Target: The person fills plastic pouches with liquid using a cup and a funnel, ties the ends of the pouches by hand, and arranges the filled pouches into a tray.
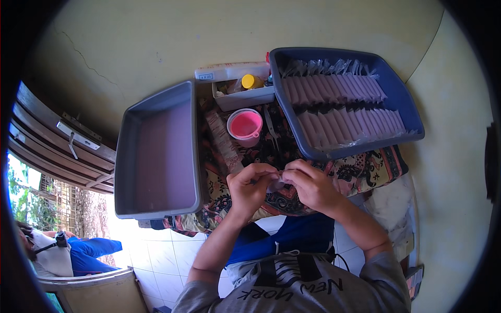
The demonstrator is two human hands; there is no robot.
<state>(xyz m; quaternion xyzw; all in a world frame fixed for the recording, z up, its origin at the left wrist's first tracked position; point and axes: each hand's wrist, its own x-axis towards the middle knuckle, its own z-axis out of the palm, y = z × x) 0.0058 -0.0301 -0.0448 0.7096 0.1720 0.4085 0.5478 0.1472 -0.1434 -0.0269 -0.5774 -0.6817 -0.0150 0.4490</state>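
Observation:
Both of my hands meet over the near edge of the cloth-covered table. My left hand (250,186) and my right hand (309,184) pinch the top of a small clear plastic bag (275,185) between their fingertips; its contents are mostly hidden. Beyond them stands a pink funnel (245,124) in a pale cup. A pair of scissors (271,125) lies to the right of the cup, and a printed strip of plastic bags (224,141) to its left. The grey tub (199,156) on the left holds a mauve liquid. Filled, tied bags of mauve liquid (336,88) stand in two rows inside the blue-grey tub (417,117).
Against the wall, a small box (244,99) holds a yellow-lidded container (250,81), with a packet of plastic bags (231,71) behind it. A patterned cloth (364,172) covers the table. At the lower left, another person (78,254) is beyond an open door (58,137).

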